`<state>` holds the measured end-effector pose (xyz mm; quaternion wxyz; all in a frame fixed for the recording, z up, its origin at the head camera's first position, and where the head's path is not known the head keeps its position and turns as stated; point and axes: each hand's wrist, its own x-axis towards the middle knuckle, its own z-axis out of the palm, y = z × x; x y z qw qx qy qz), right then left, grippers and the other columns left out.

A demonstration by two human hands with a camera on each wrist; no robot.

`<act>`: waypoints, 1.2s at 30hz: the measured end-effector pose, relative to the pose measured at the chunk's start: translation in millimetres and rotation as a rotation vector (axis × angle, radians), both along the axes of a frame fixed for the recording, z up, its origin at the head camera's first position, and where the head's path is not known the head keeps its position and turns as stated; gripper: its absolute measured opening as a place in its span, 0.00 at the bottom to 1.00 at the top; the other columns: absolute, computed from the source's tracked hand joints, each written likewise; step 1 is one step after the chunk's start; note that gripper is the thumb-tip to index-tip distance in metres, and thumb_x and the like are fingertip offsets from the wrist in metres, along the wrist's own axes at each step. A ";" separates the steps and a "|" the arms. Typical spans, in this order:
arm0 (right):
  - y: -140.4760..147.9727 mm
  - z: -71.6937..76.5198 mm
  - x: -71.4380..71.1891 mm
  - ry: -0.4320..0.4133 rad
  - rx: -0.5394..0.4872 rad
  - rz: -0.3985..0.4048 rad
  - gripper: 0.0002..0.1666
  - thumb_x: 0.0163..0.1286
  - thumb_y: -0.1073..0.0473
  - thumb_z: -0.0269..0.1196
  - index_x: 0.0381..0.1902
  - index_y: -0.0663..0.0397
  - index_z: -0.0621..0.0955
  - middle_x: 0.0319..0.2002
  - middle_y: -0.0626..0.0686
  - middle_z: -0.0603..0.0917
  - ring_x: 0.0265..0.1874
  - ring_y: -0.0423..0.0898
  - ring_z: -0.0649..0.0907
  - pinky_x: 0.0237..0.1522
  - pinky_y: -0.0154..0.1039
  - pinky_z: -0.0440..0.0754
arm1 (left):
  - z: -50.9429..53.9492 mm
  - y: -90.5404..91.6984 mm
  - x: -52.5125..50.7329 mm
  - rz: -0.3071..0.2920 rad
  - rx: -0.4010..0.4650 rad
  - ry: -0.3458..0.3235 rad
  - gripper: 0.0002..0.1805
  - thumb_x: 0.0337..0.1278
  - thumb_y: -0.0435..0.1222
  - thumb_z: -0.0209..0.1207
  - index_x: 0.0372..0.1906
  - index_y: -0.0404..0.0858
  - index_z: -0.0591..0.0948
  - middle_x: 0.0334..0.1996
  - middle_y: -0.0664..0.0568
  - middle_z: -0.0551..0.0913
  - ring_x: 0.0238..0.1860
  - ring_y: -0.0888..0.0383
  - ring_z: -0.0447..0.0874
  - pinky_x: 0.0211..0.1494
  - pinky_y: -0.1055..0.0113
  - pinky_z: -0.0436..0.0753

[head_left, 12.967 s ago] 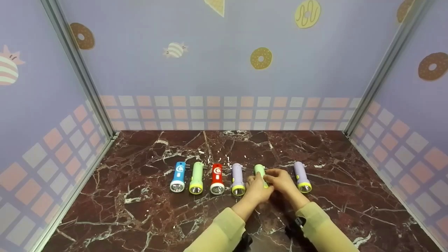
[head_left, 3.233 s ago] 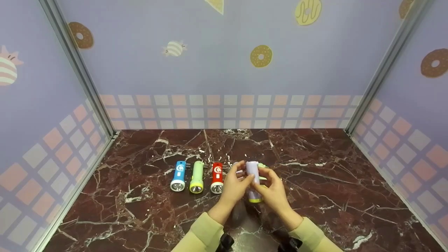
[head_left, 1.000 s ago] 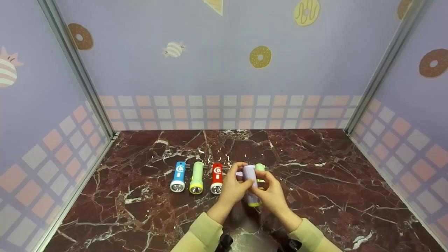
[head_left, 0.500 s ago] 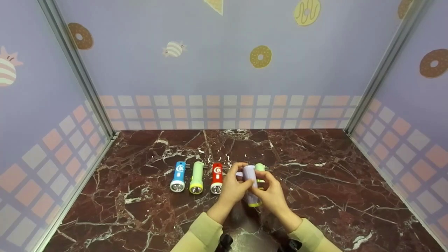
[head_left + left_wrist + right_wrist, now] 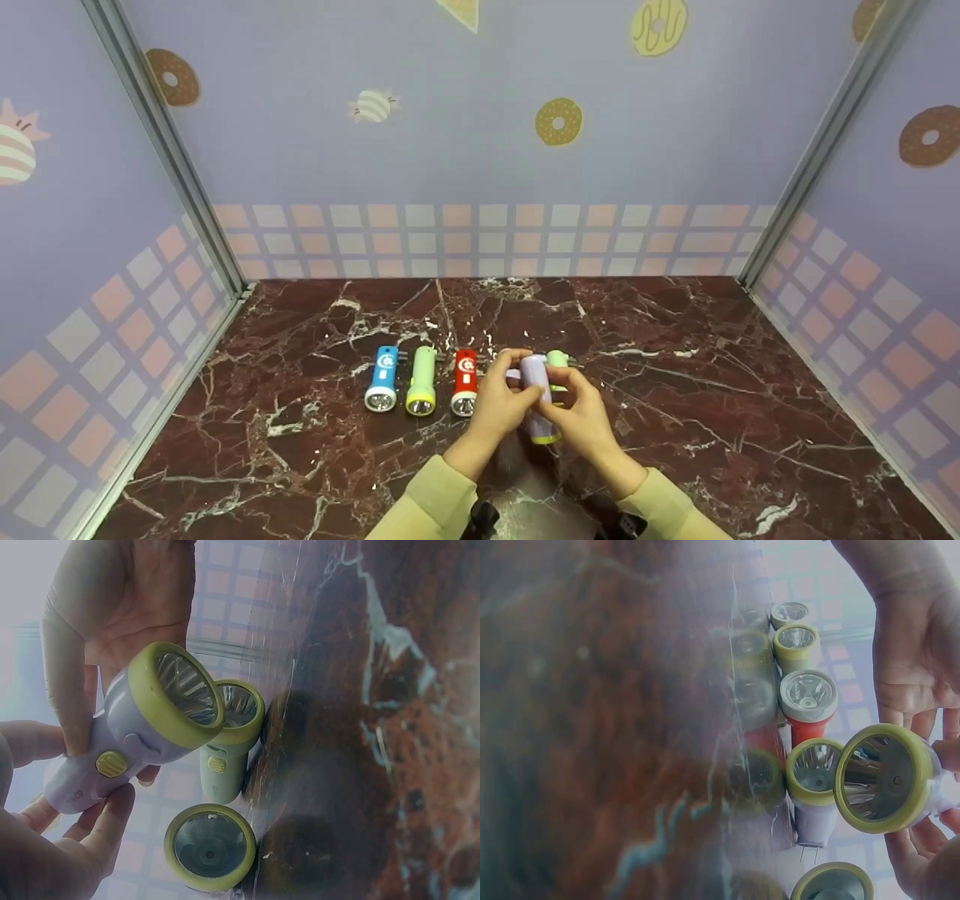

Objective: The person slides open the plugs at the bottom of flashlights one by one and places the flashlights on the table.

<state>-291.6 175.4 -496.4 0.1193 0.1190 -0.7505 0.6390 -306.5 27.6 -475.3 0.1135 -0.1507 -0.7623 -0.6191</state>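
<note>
A lilac flashlight [image 5: 535, 382] with a lime-yellow head ring is held between my two hands, its lens end toward me. My left hand [image 5: 495, 397] grips it from the left, thumb on the body. From the other side my right hand [image 5: 583, 409] holds it with thumb and fingers. In the left wrist view the flashlight [image 5: 120, 739] shows a yellow switch and tilts. Just behind stands a green flashlight [image 5: 557, 360], partly hidden by the right hand. A second lilac flashlight [image 5: 814, 821] is mostly covered by the left hand in the head view.
To the left, in a row on the dark red marbled table [image 5: 300, 465], lie a blue flashlight [image 5: 385, 371], another green flashlight [image 5: 422, 379] and a red flashlight [image 5: 466, 375]. Patterned lilac panels [image 5: 465, 165] enclose the back and sides.
Earlier both hands were at the right-hand green flashlight while this lilac one lay at the row's right end; now they hold it. Over the last second hands and flashlight stay almost still.
</note>
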 end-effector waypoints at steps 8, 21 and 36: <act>0.0 -0.5 -0.8 0.006 -0.004 0.003 0.27 0.59 0.73 0.70 0.57 0.72 0.78 0.55 0.70 0.83 0.50 0.62 0.87 0.47 0.42 0.89 | -2.0 -0.2 -0.5 -0.003 0.015 0.042 0.27 0.41 0.25 0.66 0.54 0.30 0.80 0.49 0.36 0.84 0.42 0.43 0.84 0.44 0.60 0.88; 0.1 -0.6 0.4 0.001 0.019 -0.004 0.26 0.60 0.74 0.69 0.57 0.70 0.78 0.55 0.69 0.84 0.51 0.62 0.86 0.47 0.42 0.89 | -2.5 -0.6 0.2 -0.011 0.027 0.006 0.28 0.42 0.25 0.67 0.56 0.33 0.80 0.49 0.37 0.82 0.35 0.54 0.82 0.38 0.72 0.83; -0.5 -1.0 0.9 0.004 0.016 -0.003 0.26 0.59 0.75 0.69 0.57 0.71 0.78 0.54 0.70 0.84 0.49 0.61 0.87 0.46 0.42 0.89 | -2.6 -1.2 0.0 -0.016 0.023 0.018 0.29 0.42 0.24 0.67 0.56 0.30 0.80 0.49 0.36 0.82 0.35 0.53 0.83 0.39 0.72 0.83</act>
